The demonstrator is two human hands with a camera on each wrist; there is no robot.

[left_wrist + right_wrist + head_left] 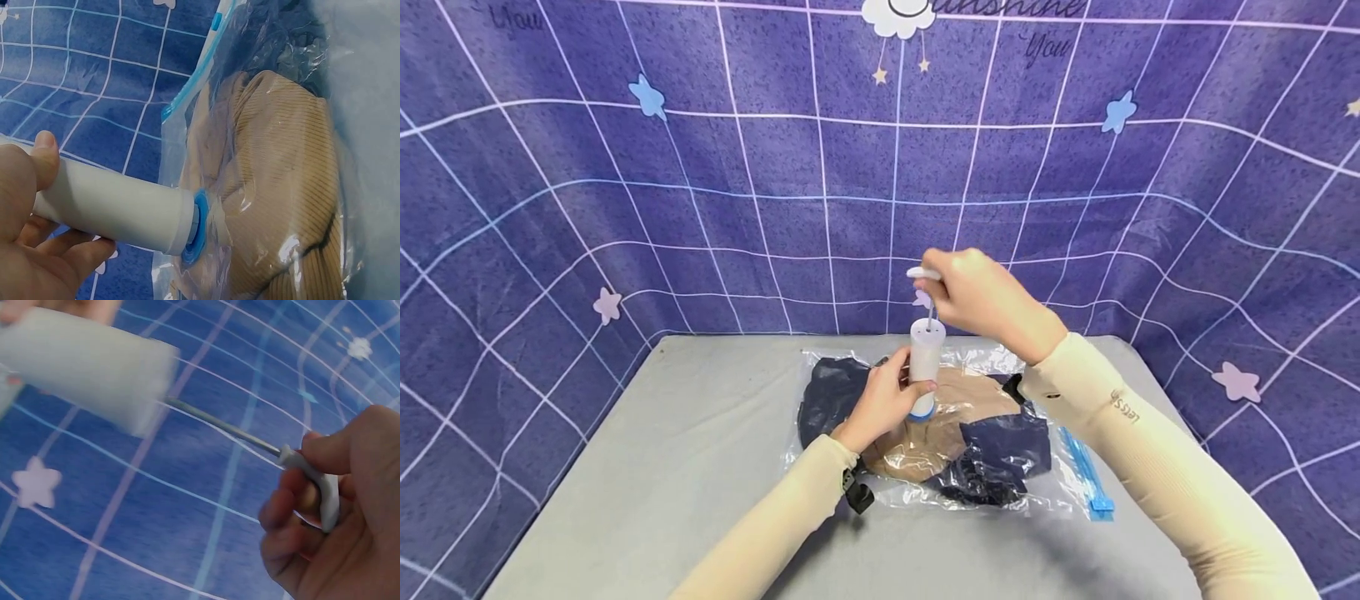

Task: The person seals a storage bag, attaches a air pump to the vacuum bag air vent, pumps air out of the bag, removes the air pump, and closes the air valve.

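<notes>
A white hand pump (924,357) stands upright on the blue valve (199,226) of a clear vacuum bag (1045,493) that lies on the grey table (685,467). Tan clothing (281,187) and dark blue clothing (1000,458) are sealed inside the bag. My left hand (880,400) grips the pump barrel (112,206) low down. My right hand (981,298) grips the pump's T-handle (319,487), which is pulled up on its thin rod (219,422) above the barrel (81,362).
A blue zip strip with a slider clip (1093,483) runs along the bag's right edge. A purple checked cloth with stars (625,208) hangs behind and beside the table. Bare grey tabletop lies to the left and front.
</notes>
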